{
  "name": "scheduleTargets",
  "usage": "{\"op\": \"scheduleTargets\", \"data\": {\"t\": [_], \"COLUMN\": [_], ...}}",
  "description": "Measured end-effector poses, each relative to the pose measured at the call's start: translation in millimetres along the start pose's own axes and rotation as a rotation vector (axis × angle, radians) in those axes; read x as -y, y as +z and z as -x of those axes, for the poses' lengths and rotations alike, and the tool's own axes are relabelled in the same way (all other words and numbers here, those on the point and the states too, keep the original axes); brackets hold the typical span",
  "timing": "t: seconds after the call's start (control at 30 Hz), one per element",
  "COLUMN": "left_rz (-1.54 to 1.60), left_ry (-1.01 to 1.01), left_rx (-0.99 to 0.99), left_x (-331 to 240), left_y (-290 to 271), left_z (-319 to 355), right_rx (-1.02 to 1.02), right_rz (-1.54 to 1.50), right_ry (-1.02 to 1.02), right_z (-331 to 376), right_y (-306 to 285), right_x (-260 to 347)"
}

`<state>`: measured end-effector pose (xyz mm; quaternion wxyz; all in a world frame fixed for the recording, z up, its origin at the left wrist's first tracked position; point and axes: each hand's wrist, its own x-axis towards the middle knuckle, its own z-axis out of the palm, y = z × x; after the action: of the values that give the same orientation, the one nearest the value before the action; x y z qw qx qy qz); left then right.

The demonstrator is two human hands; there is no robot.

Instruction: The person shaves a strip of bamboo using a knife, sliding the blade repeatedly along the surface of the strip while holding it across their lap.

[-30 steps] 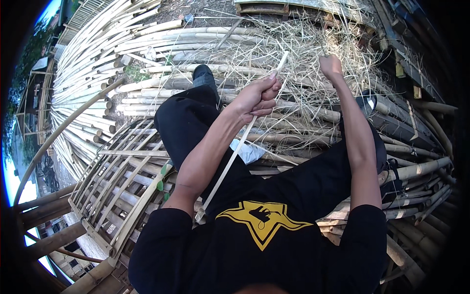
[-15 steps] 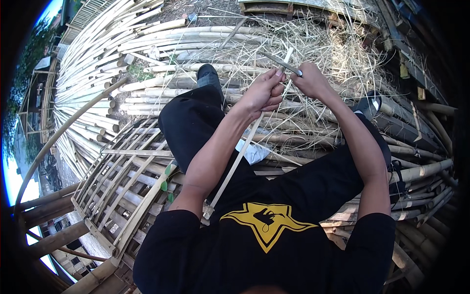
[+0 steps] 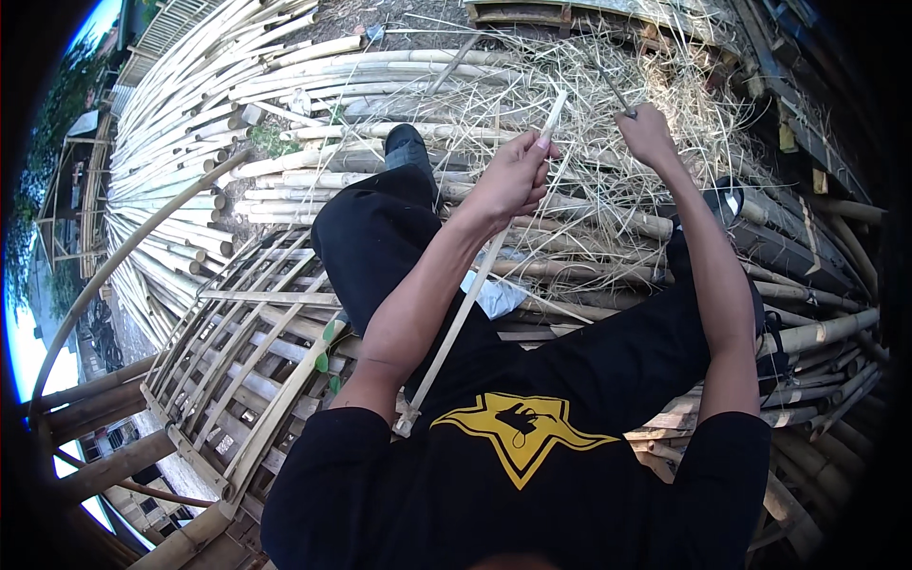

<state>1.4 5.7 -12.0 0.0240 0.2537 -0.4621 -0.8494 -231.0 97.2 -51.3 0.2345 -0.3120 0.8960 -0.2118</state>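
A long pale bamboo strip (image 3: 463,313) slants across my lap, its lower end near my left elbow. Close to its upper end, my left hand (image 3: 518,176) is closed around it, and the tip sticks out past my thumb. My right hand (image 3: 650,136) grips a knife (image 3: 617,93) by its handle, mostly hidden in my fist. The thin dark blade points up and to the left, apart from the strip and above a heap of pale shavings (image 3: 579,85).
Bamboo poles (image 3: 380,71) lie in rows ahead and to the left. A slatted bamboo frame (image 3: 237,351) stands by my left leg. White plastic (image 3: 496,296) lies between my legs. More poles (image 3: 817,332) are stacked at the right, and a wooden pallet (image 3: 518,14) sits at the far edge.
My right hand has moved away to the right and upward, taking the knife off the strip. My left hand still holds the strip in nearly the same place.
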Motion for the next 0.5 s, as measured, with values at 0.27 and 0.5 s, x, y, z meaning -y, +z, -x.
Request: {"op": "scheduleTargets", "data": {"t": [0.27,0.5], "left_rz": [-0.083,0.126], "left_ry": [-0.028,-0.045], "left_rx": [-0.028,0.074], "left_x": [6,4], "left_y": [8,0], "left_z": [-6,-3], "right_rx": [0.217,0.091], "right_rz": [0.025,0.193], "right_ry": [-0.178,-0.105], "right_z": [52,24], "right_y": [21,20], "right_x": [45,31]}}
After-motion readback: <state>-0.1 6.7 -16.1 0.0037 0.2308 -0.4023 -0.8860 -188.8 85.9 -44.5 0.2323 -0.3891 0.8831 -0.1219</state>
